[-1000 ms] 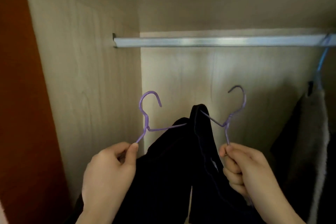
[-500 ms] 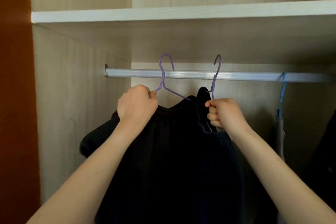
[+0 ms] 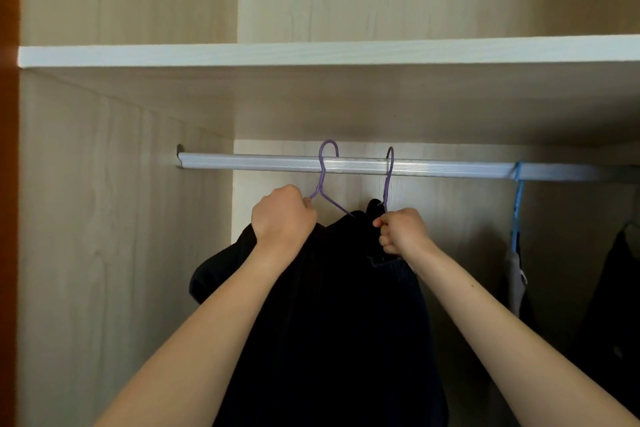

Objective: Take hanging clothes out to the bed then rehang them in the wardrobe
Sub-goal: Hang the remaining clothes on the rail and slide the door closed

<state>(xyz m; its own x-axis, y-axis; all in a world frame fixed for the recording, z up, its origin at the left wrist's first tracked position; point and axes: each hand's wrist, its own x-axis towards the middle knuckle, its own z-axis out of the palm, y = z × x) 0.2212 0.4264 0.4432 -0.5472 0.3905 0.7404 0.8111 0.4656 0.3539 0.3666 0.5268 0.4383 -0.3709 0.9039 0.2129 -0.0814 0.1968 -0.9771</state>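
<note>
A silver rail point(image 3: 242, 162) runs across the wardrobe under a pale shelf. Two purple wire hangers carry black clothes point(image 3: 332, 305). The left purple hanger point(image 3: 325, 170) has its hook over the rail, and my left hand point(image 3: 282, 215) is shut on its shoulder wire. The right purple hanger point(image 3: 388, 177) also hooks over the rail, with my right hand point(image 3: 398, 230) shut on its neck just above the cloth. Both forearms reach up from below, and the black fabric hangs between them.
A blue hanger point(image 3: 517, 191) with a grey garment point(image 3: 516, 281) hangs on the rail at the right, beside a dark garment point(image 3: 616, 288) at the edge. The shelf point(image 3: 311, 54) lies above the rail. The wardrobe's side wall point(image 3: 121, 218) stands left, next to an orange door edge point(image 3: 7, 218).
Both hands have risen with the two purple hangers from below the rail, and the hooks now sit over it. The view has tilted upward, showing the shelf.
</note>
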